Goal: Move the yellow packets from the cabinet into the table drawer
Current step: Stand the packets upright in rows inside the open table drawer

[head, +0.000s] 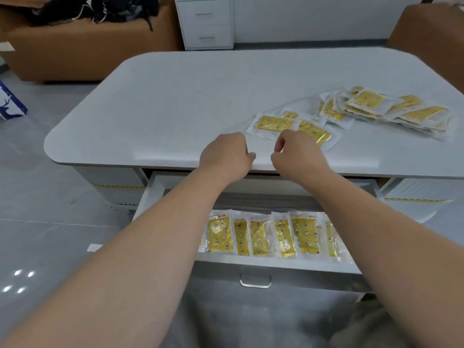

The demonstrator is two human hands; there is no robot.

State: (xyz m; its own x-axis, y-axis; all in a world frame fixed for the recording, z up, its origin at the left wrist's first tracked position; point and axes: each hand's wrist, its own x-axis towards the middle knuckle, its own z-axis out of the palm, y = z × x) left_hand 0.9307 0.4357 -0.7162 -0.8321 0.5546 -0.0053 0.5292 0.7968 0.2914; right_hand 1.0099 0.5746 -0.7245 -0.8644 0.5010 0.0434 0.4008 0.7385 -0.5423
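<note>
Several yellow packets (273, 123) in clear wrappers lie on the white table (175, 109), with a bigger heap of packets (391, 111) at the right. Below the table's front edge the table drawer (276, 263) stands pulled out, and a row of yellow packets (261, 237) lies flat inside it. My left hand (226, 154) hovers over the table's front edge with its fingers curled, and I see nothing in it. My right hand (296, 154) is beside it, fingers curled too, right in front of the nearest packet (316, 133). I see nothing held between its fingers.
A white cabinet (206, 21) with two drawers stands against the far wall. A brown sofa (82, 49) with dark clothes on it is at the back left, and another brown seat (431, 26) at the back right. A blue and white bag (10, 101) sits on the floor at the left.
</note>
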